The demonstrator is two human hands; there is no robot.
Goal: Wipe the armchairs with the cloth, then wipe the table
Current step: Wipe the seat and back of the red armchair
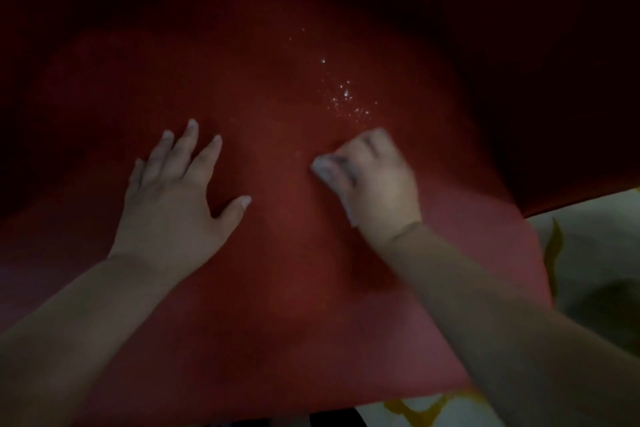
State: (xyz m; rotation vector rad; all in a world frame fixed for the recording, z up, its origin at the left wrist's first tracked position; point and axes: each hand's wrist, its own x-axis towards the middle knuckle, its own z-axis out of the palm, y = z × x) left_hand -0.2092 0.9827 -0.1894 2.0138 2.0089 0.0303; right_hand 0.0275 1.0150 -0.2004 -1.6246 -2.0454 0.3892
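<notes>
Red armchair seat (pixel 277 270) fills most of the dim view — one seat visible, backrest lost in shadow above. Two bare hands on it. Left hand (pixel 176 198): flat, fingers spread and straight, palm pressing the seat, holding nothing. Right hand (pixel 374 180): blurred, fingers curled round one pale cloth (pixel 327 168), which shows at the fingertip side and along the hand's inner edge; cloth touching the seat near its middle. One cluster of small bright specks (pixel 346 97) lies just beyond the right hand — too many and too fine to count. Pale floor with yellow pattern (pixel 581 253) at lower right
</notes>
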